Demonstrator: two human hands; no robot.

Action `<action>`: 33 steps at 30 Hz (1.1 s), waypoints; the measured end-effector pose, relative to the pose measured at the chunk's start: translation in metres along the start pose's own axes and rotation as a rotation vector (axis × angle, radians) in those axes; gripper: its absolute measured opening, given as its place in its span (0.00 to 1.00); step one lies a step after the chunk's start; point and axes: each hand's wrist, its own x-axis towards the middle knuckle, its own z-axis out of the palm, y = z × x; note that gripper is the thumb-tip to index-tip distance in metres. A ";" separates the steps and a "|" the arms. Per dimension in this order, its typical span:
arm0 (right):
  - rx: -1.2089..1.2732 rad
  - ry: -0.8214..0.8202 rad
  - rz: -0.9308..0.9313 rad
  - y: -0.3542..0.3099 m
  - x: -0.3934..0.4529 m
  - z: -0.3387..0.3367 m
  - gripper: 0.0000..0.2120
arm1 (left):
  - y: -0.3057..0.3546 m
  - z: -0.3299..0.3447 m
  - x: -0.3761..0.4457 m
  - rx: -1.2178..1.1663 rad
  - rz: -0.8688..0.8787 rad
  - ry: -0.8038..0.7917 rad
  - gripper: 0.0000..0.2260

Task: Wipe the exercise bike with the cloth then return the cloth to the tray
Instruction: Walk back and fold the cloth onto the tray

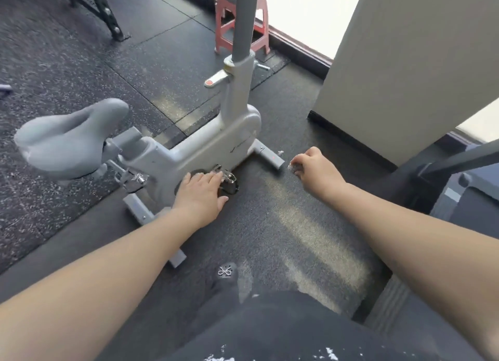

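While the left hand [201, 192] lay flat-fingered at the exercise bike's pedal [228, 181], the right hand [314, 170] pinched something small and unclear; wiping seemed under way, with no cloth visible.

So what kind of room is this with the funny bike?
It looks like a gym. There is an exercise bike, a speckled rubber floor made of big tiles, and the foot of a black metal rack of the kind that gyms have.

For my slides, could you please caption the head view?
Left hand reaches to the grey exercise bike's pedal; right hand hovers curled beside it.
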 end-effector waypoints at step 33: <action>-0.169 -0.323 -0.660 -0.413 -0.173 0.203 0.10 | -0.220 0.097 -0.413 -0.145 -0.655 0.013 0.29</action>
